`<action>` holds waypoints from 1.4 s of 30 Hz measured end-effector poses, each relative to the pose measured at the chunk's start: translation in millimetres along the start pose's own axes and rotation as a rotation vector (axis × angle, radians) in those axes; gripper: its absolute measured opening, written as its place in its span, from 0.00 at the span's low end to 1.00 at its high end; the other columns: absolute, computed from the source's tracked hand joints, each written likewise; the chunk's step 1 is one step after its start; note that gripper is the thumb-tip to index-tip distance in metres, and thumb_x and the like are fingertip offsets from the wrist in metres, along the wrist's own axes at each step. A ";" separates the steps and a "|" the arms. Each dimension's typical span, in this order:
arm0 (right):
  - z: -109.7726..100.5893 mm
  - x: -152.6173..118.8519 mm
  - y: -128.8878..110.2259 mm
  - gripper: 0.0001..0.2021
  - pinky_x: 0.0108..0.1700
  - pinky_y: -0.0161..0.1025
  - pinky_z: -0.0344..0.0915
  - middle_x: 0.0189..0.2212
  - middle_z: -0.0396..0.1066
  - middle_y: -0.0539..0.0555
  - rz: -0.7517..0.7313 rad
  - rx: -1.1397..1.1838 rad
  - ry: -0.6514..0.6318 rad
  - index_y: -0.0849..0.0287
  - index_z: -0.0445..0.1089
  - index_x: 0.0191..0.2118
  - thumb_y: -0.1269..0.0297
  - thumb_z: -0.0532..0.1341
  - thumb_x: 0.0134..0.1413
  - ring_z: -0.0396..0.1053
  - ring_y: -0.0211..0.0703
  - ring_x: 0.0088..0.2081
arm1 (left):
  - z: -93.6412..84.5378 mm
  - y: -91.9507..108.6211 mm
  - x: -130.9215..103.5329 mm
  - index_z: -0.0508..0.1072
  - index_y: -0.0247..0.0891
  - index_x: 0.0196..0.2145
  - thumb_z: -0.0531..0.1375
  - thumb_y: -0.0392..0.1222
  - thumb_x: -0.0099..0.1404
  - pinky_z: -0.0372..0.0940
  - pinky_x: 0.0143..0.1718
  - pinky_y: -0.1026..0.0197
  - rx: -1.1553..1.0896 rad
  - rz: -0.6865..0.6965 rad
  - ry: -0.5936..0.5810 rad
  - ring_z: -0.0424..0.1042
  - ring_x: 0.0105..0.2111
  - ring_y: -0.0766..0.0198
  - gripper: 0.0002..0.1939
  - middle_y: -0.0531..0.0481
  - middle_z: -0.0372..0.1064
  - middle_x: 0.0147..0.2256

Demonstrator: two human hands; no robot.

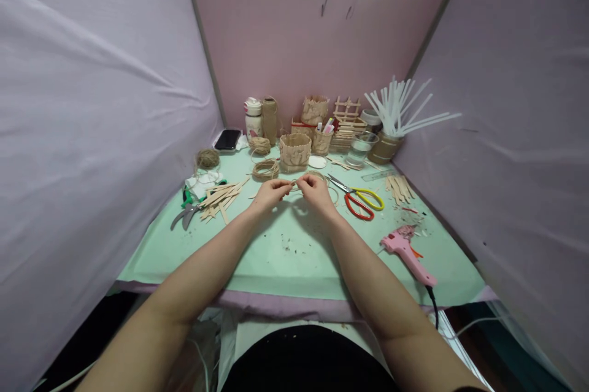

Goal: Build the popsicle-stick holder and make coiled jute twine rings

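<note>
Left hand [270,193] and right hand [317,193], nearly touching, both pinch thin twine [295,183], apparently for fine control; scissors [352,190] lie within easy reach on counter [285,275].

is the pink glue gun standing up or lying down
Lying down: the glue gun rests flat on the green table, its handle stretched toward the near edge.
</note>
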State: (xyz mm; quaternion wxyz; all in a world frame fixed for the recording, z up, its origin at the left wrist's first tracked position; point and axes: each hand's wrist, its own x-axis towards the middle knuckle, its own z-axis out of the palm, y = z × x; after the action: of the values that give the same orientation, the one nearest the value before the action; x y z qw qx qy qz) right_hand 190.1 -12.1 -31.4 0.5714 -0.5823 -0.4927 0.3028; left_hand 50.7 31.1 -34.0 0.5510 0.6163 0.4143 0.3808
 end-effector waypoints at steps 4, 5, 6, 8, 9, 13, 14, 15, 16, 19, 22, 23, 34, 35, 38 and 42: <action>-2.3 -1.6 -3.5 0.09 0.33 0.37 0.60 0.24 0.67 0.49 -0.093 -0.017 0.052 0.59 0.69 0.28 0.59 0.56 0.46 0.63 0.39 0.28 | -1.0 0.2 -0.7 0.79 0.36 0.31 0.62 0.43 0.51 0.54 0.27 0.63 0.108 0.133 0.081 0.60 0.23 0.67 0.11 0.51 0.69 0.24; -2.1 -2.4 -3.6 0.08 0.35 0.37 0.61 0.26 0.68 0.50 -0.153 -0.054 0.065 0.59 0.69 0.29 0.60 0.57 0.46 0.63 0.40 0.29 | -1.2 -0.5 -0.6 0.79 0.36 0.31 0.62 0.42 0.51 0.55 0.27 0.63 0.139 0.172 0.098 0.61 0.24 0.67 0.11 0.51 0.69 0.24; -1.7 -3.4 -3.4 0.08 0.36 0.38 0.61 0.28 0.69 0.51 -0.220 -0.108 0.071 0.58 0.69 0.31 0.61 0.58 0.46 0.63 0.40 0.30 | -1.2 -1.3 -0.6 0.79 0.36 0.31 0.61 0.42 0.52 0.55 0.28 0.63 0.174 0.210 0.115 0.62 0.24 0.66 0.10 0.52 0.69 0.23; -0.6 -5.6 -2.1 0.08 0.39 0.39 0.62 0.32 0.69 0.53 -0.348 -0.240 0.066 0.58 0.70 0.34 0.64 0.59 0.45 0.64 0.41 0.32 | -1.0 -2.6 -1.0 0.79 0.36 0.32 0.60 0.41 0.53 0.57 0.29 0.63 0.249 0.271 0.143 0.63 0.25 0.66 0.10 0.52 0.69 0.23; -0.1 -6.6 -1.1 0.08 0.40 0.39 0.62 0.34 0.68 0.53 -0.399 -0.300 0.057 0.58 0.70 0.35 0.65 0.59 0.46 0.64 0.42 0.34 | -0.7 -3.0 -1.4 0.79 0.36 0.32 0.60 0.40 0.54 0.57 0.30 0.63 0.287 0.292 0.153 0.63 0.25 0.66 0.10 0.52 0.69 0.23; 0.7 -8.7 2.2 0.05 0.42 0.41 0.62 0.35 0.67 0.54 -0.502 -0.395 0.036 0.57 0.70 0.33 0.67 0.57 0.51 0.64 0.44 0.37 | 0.9 -2.1 -4.0 0.78 0.34 0.35 0.58 0.39 0.56 0.58 0.30 0.64 0.385 0.331 0.157 0.64 0.26 0.66 0.11 0.52 0.70 0.24; 0.7 -8.6 2.4 0.05 0.42 0.41 0.62 0.34 0.67 0.54 -0.511 -0.395 0.037 0.57 0.69 0.32 0.67 0.56 0.53 0.64 0.44 0.37 | 1.1 -1.8 -4.3 0.78 0.34 0.35 0.58 0.39 0.56 0.58 0.30 0.64 0.394 0.338 0.150 0.64 0.26 0.66 0.12 0.51 0.70 0.24; 0.7 -8.2 2.3 0.05 0.42 0.41 0.62 0.33 0.67 0.54 -0.514 -0.387 0.036 0.57 0.69 0.31 0.67 0.56 0.53 0.64 0.44 0.37 | 1.2 -1.5 -4.3 0.78 0.34 0.35 0.58 0.39 0.56 0.58 0.30 0.65 0.394 0.345 0.142 0.64 0.26 0.67 0.11 0.51 0.70 0.25; 0.7 -7.7 2.0 0.05 0.42 0.41 0.61 0.32 0.67 0.54 -0.508 -0.367 0.035 0.57 0.68 0.30 0.67 0.55 0.54 0.64 0.43 0.36 | 1.2 -1.2 -4.1 0.78 0.34 0.35 0.57 0.39 0.57 0.58 0.30 0.65 0.389 0.350 0.129 0.64 0.26 0.67 0.11 0.51 0.70 0.25; 1.4 -5.5 1.2 0.06 0.38 0.39 0.61 0.29 0.67 0.53 -0.423 -0.234 0.038 0.58 0.67 0.28 0.65 0.57 0.52 0.64 0.42 0.34 | 0.6 -0.9 -2.7 0.78 0.34 0.35 0.57 0.39 0.57 0.59 0.30 0.65 0.348 0.344 0.091 0.65 0.26 0.67 0.12 0.51 0.71 0.25; 3.0 -2.7 2.9 0.07 0.35 0.38 0.60 0.26 0.67 0.51 -0.251 -0.037 0.016 0.59 0.68 0.27 0.61 0.59 0.49 0.63 0.40 0.31 | -0.3 -0.6 -1.6 0.78 0.33 0.36 0.57 0.39 0.57 0.60 0.30 0.64 0.313 0.322 0.073 0.65 0.27 0.66 0.13 0.50 0.71 0.25; 3.6 -1.9 4.0 0.08 0.34 0.37 0.60 0.25 0.66 0.50 -0.189 0.026 0.001 0.59 0.68 0.27 0.60 0.59 0.48 0.63 0.39 0.30 | -0.5 -0.4 -1.4 0.78 0.33 0.37 0.57 0.39 0.57 0.60 0.30 0.64 0.313 0.318 0.071 0.65 0.26 0.66 0.13 0.51 0.70 0.25; 8.2 -2.9 3.2 0.09 0.26 0.32 0.52 0.21 0.59 0.45 0.272 0.381 -0.026 0.58 0.69 0.26 0.58 0.63 0.37 0.55 0.33 0.25 | 3.8 2.1 -3.8 0.78 0.32 0.37 0.57 0.38 0.57 0.59 0.29 0.64 0.380 0.313 0.059 0.64 0.25 0.67 0.13 0.48 0.73 0.28; 8.2 -3.4 2.1 0.09 0.26 0.31 0.52 0.21 0.58 0.45 0.296 0.399 -0.033 0.58 0.69 0.27 0.59 0.63 0.36 0.55 0.33 0.26 | 3.8 2.4 -4.0 0.78 0.32 0.38 0.57 0.38 0.57 0.58 0.29 0.64 0.389 0.312 0.059 0.64 0.25 0.67 0.14 0.48 0.73 0.28; 7.7 -4.4 -1.1 0.10 0.26 0.31 0.52 0.21 0.57 0.45 0.340 0.424 -0.045 0.58 0.69 0.26 0.59 0.63 0.35 0.55 0.34 0.26 | 3.2 2.8 -3.8 0.78 0.32 0.38 0.57 0.38 0.57 0.59 0.30 0.64 0.385 0.304 0.038 0.64 0.26 0.67 0.14 0.48 0.73 0.28; 6.6 -4.0 -2.4 0.10 0.26 0.31 0.51 0.21 0.57 0.45 0.340 0.412 -0.046 0.58 0.68 0.26 0.60 0.63 0.34 0.54 0.34 0.26 | 2.6 3.8 -3.4 0.78 0.32 0.39 0.56 0.38 0.57 0.57 0.28 0.65 0.391 0.295 0.026 0.62 0.24 0.67 0.15 0.50 0.72 0.26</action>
State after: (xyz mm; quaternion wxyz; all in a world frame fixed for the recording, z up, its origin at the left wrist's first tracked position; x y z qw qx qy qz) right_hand 182.2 -13.7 -31.0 0.6076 -0.5210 -0.3284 0.5015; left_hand 52.2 26.8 -30.6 0.3542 0.7601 0.3928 0.3775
